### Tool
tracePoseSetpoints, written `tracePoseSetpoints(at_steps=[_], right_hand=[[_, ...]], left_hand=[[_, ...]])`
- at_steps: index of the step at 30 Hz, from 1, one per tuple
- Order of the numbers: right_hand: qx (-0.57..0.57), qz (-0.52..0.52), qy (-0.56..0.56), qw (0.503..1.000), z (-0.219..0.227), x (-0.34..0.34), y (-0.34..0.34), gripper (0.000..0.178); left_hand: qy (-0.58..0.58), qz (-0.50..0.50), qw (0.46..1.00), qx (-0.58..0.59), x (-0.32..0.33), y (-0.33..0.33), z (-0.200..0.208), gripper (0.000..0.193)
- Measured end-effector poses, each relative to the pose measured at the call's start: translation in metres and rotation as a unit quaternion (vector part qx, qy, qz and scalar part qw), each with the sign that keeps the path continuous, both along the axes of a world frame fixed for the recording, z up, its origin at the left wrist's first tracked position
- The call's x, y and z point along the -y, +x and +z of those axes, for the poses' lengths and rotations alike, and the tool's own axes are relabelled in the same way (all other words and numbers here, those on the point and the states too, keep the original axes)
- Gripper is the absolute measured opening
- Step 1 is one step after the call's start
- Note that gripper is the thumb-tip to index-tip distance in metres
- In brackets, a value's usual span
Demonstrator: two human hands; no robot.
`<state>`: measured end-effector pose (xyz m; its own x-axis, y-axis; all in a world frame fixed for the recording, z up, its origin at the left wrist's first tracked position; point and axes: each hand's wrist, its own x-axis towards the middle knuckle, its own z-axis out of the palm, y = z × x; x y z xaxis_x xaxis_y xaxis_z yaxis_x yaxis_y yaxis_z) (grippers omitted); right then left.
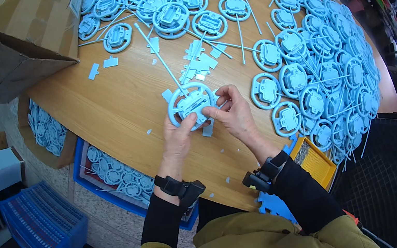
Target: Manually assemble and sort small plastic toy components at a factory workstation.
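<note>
In front of me I hold a light blue plastic ring part [191, 105] with a boxy middle and a long thin rod pointing away, up and to the left. My left hand [178, 137] is closed on its lower left rim, with the thumb over the front. At the right side my right hand [235, 112] has curled fingers, and its thumb presses on the part near the middle housing; its fingertips are partly hidden. Small flat light blue plates [202, 64] lie just beyond the part, and a few stick out around its edge.
Heaps of similar ring parts [329, 70] cover the table's right and far sides. A cardboard box [30, 26] stands at the far left. Below the table's left edge are a blue crate [113, 177] and a carton [47, 131] of parts. A yellow tray [315, 162] sits near my right forearm.
</note>
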<state>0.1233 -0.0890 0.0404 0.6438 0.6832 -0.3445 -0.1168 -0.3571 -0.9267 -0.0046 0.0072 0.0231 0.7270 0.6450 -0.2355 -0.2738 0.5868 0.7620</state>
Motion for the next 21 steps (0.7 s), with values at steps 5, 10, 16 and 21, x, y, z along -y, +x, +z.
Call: tracePoseSetpoints(at_steps=[5,10,16,21], right_hand=[[-0.225,0.004,0.109,0.968,0.002,0.007,0.003,0.040],[-0.220,-0.050,0.096,0.970,-0.011,0.015,0.003,0.036],[-0.117,-0.153,0.128,0.973,-0.021,0.053,0.030,0.038],[-0.271,-0.268,0.356,0.853,-0.007,0.105,0.084,0.053]], left_hand=[[0.022,-0.096,0.995,-0.007,0.000,0.001,0.009,0.051],[0.225,-0.004,0.969,-0.104,0.008,0.023,0.003,0.050],[0.356,-0.084,0.913,-0.183,0.000,0.039,-0.015,0.053],[0.668,0.174,0.576,-0.438,-0.168,0.007,-0.052,0.064]])
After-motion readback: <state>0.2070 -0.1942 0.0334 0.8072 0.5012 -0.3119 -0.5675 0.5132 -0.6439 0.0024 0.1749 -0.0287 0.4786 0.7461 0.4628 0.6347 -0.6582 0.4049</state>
